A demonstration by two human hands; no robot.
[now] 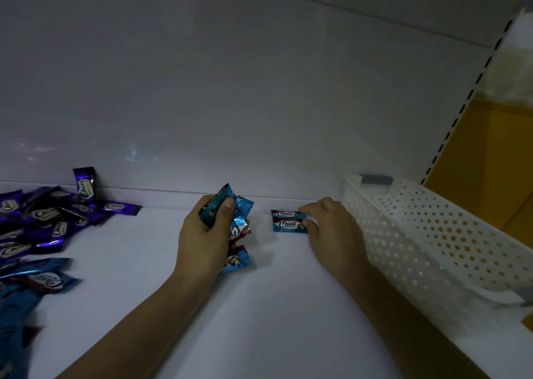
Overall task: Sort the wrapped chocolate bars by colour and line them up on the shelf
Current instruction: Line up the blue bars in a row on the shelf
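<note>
My left hand [206, 234] grips a bunch of light-blue wrapped chocolate bars [240, 210] above the white shelf [161, 263]. Two light-blue bars [288, 221] lie flat side by side near the shelf's back wall. My right hand [331, 223] rests at their right ends, its fingertips pinching the nearer bar. A heap of purple bars [49, 217] lies at the far left, one of them leaning upright against the back wall. More blue bars [34, 280] are piled at the left edge, in front of the purple heap.
A white perforated plastic basket [427, 234] stands on the shelf to the right of my right hand. The white back wall [230, 90] rises behind the bars. A slotted shelf upright [461, 110] and a yellow surface are at the far right.
</note>
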